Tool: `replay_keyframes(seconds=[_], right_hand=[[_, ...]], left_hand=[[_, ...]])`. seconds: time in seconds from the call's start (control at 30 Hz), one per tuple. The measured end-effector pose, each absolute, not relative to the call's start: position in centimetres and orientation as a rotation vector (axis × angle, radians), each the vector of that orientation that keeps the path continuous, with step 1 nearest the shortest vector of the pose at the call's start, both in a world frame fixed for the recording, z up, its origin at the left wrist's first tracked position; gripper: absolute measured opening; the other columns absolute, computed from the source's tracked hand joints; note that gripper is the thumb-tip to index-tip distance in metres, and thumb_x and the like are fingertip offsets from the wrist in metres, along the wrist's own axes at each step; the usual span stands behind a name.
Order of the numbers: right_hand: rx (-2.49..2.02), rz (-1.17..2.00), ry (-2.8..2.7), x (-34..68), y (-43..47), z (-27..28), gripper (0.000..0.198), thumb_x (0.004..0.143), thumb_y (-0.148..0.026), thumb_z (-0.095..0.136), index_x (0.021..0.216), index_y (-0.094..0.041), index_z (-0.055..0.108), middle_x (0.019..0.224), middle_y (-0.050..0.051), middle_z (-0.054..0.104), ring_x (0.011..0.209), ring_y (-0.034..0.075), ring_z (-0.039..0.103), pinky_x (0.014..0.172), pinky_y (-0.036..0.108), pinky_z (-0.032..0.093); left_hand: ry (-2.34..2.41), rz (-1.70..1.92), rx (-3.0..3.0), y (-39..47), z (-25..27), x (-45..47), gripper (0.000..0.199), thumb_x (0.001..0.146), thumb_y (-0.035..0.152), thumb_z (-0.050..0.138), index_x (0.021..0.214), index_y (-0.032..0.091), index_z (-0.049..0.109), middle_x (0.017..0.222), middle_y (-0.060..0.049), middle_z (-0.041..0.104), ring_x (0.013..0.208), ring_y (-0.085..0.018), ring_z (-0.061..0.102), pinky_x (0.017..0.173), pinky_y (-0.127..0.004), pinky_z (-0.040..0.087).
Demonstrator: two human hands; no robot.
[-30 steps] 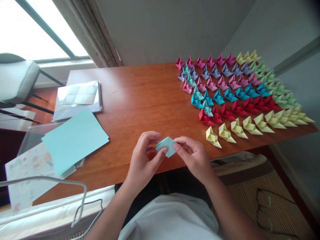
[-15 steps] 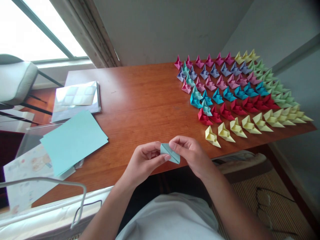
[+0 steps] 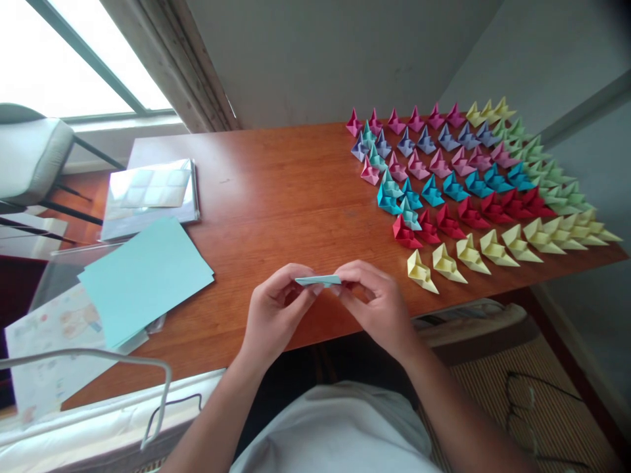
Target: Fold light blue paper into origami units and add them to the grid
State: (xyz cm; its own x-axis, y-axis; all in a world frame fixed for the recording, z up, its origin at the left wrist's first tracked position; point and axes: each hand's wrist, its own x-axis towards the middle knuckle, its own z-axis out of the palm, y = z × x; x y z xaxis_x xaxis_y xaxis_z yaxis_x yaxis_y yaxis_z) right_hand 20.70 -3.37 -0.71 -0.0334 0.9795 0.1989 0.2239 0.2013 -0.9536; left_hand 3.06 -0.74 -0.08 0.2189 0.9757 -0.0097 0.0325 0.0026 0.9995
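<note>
Between my two hands is a small piece of folded light-blue paper (image 3: 318, 280), seen nearly edge-on above the table's front edge. My left hand (image 3: 276, 305) pinches its left end, thumb below and fingers above. At the right end, my right hand (image 3: 374, 302) grips it the same way with thumb and fingertips. To the right stand rows of folded paper boats (image 3: 456, 223) in red, blue, pink, purple, green and yellow. The yellow boat (image 3: 420, 270) at the front row's left end is nearest my right hand.
A stack of light-blue paper sheets (image 3: 148, 282) lies at the left of the wooden table (image 3: 276, 197). Behind it is a plastic-wrapped pack (image 3: 150, 197). A printed sheet (image 3: 54, 348) lies partly under the stack. A grey chair (image 3: 34, 157) stands by the window.
The folded paper has tipped from showing its broad face to nearly edge-on. It has moved slightly up and left, and both hands now pinch its opposite ends.
</note>
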Motion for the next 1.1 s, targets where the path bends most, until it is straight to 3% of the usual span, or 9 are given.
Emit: replay_keyframes(seconds=[0.17,0.37,0.53,1.1], right_hand=[[-1.226,0.643,-1.675,20.9,-3.3,-1.4,0.017,0.095,-0.016,0.058,0.099,-0.026,0.071,0.093,0.003,0.072,0.088,0.017,0.069,0.08,0.031,0.056],[-1.221,0.244,-1.956,21.5,-3.1,-2.4,0.025,0.095,-0.008,0.056,0.11,-0.022,0.07,0.101,0.007,0.073,0.095,0.018,0.067,0.087,0.033,0.055],[-1.264,0.078,-2.139,21.8,-2.6,-2.8,0.019,0.094,-0.009,0.058,0.105,-0.017,0.071,0.099,0.008,0.073,0.094,0.021,0.062,0.086,0.035,0.054],[-1.374,0.437,-2.084,22.4,-2.2,-2.4,0.015,0.096,-0.017,0.059,0.091,-0.019,0.073,0.094,0.007,0.068,0.092,0.021,0.057,0.085,0.036,0.051]], left_hand=[[1.231,1.051,1.917,-0.5,-0.2,2.1,0.009,0.087,0.016,0.067,0.092,0.021,0.072,0.105,-0.006,0.07,0.098,-0.019,0.066,0.088,-0.033,0.053],[1.245,1.043,2.493,-0.3,-1.1,0.9,0.019,0.088,0.01,0.064,0.099,0.024,0.07,0.098,-0.005,0.071,0.087,-0.018,0.061,0.081,-0.033,0.051],[1.205,0.815,2.757,0.0,-2.1,0.6,0.017,0.091,0.01,0.059,0.099,0.021,0.069,0.096,-0.004,0.074,0.083,-0.02,0.061,0.074,-0.033,0.046],[1.32,0.633,2.584,-0.1,-1.3,1.2,0.011,0.097,0.025,0.059,0.092,0.022,0.068,0.098,0.0,0.075,0.085,-0.019,0.063,0.078,-0.034,0.043]])
